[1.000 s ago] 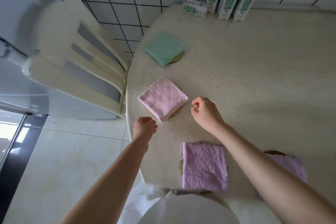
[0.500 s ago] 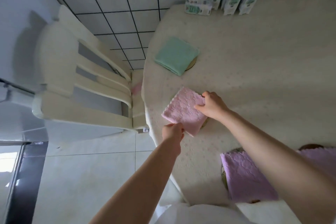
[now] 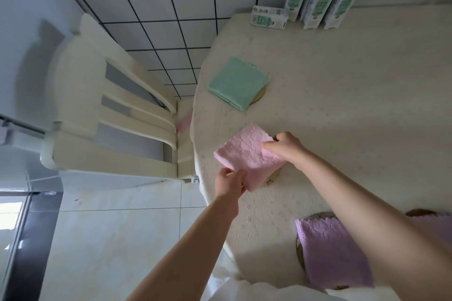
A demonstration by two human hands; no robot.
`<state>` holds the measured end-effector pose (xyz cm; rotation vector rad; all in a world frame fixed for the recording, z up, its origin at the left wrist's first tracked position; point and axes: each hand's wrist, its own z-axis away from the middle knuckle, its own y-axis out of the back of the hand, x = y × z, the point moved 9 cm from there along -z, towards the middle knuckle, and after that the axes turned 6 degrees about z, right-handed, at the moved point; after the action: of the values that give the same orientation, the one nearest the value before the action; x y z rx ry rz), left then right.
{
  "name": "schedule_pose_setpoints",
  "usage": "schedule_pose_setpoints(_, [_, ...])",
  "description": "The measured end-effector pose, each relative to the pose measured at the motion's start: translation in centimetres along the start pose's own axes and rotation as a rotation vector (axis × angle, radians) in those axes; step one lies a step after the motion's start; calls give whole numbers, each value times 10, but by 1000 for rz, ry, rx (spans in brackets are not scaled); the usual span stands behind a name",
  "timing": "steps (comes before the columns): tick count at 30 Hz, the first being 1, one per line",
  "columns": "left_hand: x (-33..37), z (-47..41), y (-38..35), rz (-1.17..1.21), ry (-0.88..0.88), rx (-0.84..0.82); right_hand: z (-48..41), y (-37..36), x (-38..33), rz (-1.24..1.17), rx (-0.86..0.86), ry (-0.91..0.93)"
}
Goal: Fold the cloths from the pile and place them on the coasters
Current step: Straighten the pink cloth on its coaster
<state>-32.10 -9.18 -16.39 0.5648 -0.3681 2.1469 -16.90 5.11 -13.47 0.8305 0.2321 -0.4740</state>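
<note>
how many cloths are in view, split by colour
green cloth: 1
pink cloth: 1, gripped by the left hand and right hand
lilac cloths: 2, the second mostly hidden behind the right forearm
total: 4
A pink patch on the chair is too blurred to count.

Broad bare stretch of table [image 3: 354,110] from centre to right edge: open passage. Far edge blocked by cartons [image 3: 318,5], one flat, the rest upright. The chair [image 3: 117,115] stood close against the left rim, no clear gap. The green cloth [image 3: 238,83] took the far-left area, the purple cloth [image 3: 330,252] the near edge. Between them lay the pink cloth [image 3: 247,154], pinched by left hand [image 3: 230,183] and right hand [image 3: 286,148]; the right arm [image 3: 367,215] crossed the near table.
</note>
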Motion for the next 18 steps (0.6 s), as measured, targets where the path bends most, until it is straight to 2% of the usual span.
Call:
schedule_pose_setpoints(6, [39,-7,7,-248,-248,78,12,-7,24,-227,41,57])
schedule_pose_setpoints(9, [53,-8,5,-366,-358,73,19,-19,42,-306,62,18])
schedule_pose_setpoints(14, [51,-11,2,-499,-372,67,29,-30,56,-294,131,-21])
schedule_pose_setpoints(18, [47,-13,13,-619,-391,147,31,-28,51,-203,188,20])
